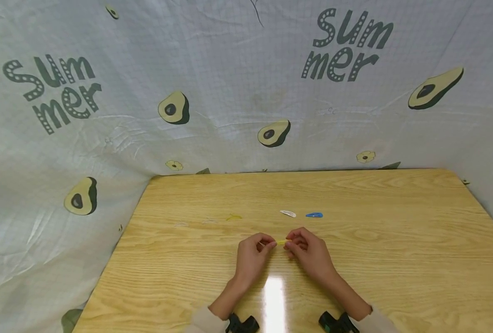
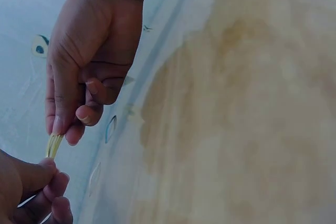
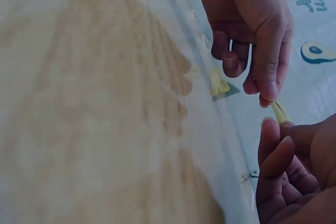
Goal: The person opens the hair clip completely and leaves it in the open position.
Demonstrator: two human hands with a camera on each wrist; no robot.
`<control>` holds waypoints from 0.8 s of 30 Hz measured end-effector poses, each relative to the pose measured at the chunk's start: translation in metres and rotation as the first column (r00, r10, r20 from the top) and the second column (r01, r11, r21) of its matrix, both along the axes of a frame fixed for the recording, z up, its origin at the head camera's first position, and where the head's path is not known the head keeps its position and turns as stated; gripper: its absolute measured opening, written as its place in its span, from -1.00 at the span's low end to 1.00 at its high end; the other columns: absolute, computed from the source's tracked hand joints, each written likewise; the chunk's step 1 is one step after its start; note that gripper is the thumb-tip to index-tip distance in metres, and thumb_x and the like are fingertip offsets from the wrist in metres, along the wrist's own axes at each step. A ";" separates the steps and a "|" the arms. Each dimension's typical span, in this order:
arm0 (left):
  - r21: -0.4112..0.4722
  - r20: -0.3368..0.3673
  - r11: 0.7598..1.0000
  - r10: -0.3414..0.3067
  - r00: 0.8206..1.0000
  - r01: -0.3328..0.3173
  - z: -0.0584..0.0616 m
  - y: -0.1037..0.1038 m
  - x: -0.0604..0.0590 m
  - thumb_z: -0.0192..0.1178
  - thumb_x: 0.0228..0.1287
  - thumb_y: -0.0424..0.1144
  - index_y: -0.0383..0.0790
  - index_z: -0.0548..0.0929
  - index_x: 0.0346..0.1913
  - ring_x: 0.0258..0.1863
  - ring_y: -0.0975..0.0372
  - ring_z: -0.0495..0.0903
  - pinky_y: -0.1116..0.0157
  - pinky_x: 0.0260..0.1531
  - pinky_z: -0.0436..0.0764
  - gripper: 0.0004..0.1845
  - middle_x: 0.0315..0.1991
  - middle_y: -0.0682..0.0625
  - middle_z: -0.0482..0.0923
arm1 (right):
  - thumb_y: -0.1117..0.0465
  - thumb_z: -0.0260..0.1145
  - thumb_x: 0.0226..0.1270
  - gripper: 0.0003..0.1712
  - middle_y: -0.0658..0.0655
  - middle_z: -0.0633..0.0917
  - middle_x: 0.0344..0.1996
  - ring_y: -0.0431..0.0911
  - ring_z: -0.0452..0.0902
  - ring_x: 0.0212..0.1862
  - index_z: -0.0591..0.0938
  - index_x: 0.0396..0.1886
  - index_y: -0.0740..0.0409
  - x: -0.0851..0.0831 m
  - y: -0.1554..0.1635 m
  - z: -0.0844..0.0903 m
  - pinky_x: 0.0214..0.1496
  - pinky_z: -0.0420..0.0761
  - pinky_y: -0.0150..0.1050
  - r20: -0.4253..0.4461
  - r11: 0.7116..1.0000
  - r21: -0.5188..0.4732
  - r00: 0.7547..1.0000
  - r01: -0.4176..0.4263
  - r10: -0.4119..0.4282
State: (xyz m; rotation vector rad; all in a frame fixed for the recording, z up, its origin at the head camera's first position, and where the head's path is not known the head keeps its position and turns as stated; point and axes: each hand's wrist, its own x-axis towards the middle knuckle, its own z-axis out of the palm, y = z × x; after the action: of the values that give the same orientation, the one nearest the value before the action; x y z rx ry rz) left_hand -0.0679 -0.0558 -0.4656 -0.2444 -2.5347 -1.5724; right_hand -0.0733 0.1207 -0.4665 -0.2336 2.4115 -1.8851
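Observation:
Over the middle of the wooden table (image 1: 396, 259), both hands hold one small yellow hair clip (image 1: 281, 242) between them. My left hand (image 1: 268, 244) pinches its left end with thumb and fingertips, and my right hand (image 1: 293, 245) pinches its right end. In the left wrist view the left hand (image 2: 63, 129) comes down from the top onto the yellow clip (image 2: 53, 145), with the right hand's fingers (image 2: 47, 174) below. In the right wrist view the right hand (image 3: 265, 93) grips the clip (image 3: 280, 112) from above, opposite the left hand's fingers (image 3: 273, 145).
A white clip (image 1: 288, 213) and a blue clip (image 1: 314, 215) lie just beyond the hands. Another yellow clip (image 1: 234, 217) and two pale clips (image 1: 208, 221) (image 1: 181, 225) lie farther left. An avocado-print cloth (image 1: 230, 92) hangs behind and beside the table.

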 end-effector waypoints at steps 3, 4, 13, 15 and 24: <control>-0.001 0.019 1.000 -0.021 1.000 0.021 -0.001 0.002 0.005 0.32 0.21 -0.30 -0.18 0.70 -0.39 -0.64 0.39 0.44 0.44 -0.66 0.44 -0.95 -0.47 0.08 0.63 | 0.35 0.31 0.29 -0.89 0.08 0.68 -0.44 -0.07 0.65 -0.40 0.58 -0.21 0.19 0.004 0.003 -0.001 -0.33 0.62 -0.28 0.032 1.000 0.012 0.999 0.010 -0.010; -0.001 0.023 1.000 -0.028 0.999 0.028 -0.001 0.002 0.006 0.32 0.21 -0.30 -0.18 0.70 -0.38 -0.64 0.39 0.44 0.43 -0.65 0.44 -0.95 -0.47 0.08 0.62 | 0.34 0.31 0.28 -0.89 0.09 0.68 -0.44 -0.07 0.64 -0.42 0.58 -0.21 0.18 0.005 0.005 -0.001 -0.33 0.62 -0.28 0.044 1.000 0.015 0.999 0.011 -0.012; 0.012 0.044 0.999 -0.031 0.999 0.030 -0.005 0.005 0.010 0.32 0.20 -0.32 -0.19 0.70 -0.39 -0.66 0.42 0.42 0.44 -0.67 0.42 -0.95 -0.51 0.06 0.62 | 0.25 0.37 0.25 -0.82 0.07 0.68 -0.47 -0.07 0.62 -0.49 0.57 -0.20 0.17 0.014 0.010 -0.004 -0.40 0.57 -0.29 0.103 0.999 0.032 0.995 -0.002 -0.001; 0.021 0.048 0.999 -0.025 0.999 0.024 -0.006 0.006 0.010 0.32 0.20 -0.32 -0.19 0.70 -0.40 -0.65 0.42 0.42 0.44 -0.66 0.42 -0.95 -0.50 0.07 0.62 | 0.26 0.37 0.24 -0.82 0.08 0.68 -0.47 -0.07 0.62 -0.49 0.57 -0.21 0.18 0.016 0.010 -0.004 -0.41 0.57 -0.29 0.105 1.000 0.022 0.994 0.002 -0.004; 0.047 0.030 0.999 -0.026 0.999 0.025 -0.012 0.006 0.015 0.31 0.21 -0.33 -0.22 0.67 -0.38 -0.65 0.41 0.40 0.45 -0.66 0.41 -0.95 -0.57 0.09 0.56 | 0.27 0.38 0.23 -0.84 0.06 0.67 -0.49 -0.08 0.60 -0.53 0.58 -0.23 0.15 0.024 0.010 -0.007 -0.47 0.56 -0.30 0.058 1.000 0.014 0.998 0.006 -0.007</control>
State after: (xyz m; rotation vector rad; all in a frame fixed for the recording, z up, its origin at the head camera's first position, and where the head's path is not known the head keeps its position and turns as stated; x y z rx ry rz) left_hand -0.0527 -0.0497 -0.4775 -0.2500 -2.5242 -1.6552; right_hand -0.0493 0.1310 -0.4736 -0.1677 2.3890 -1.8510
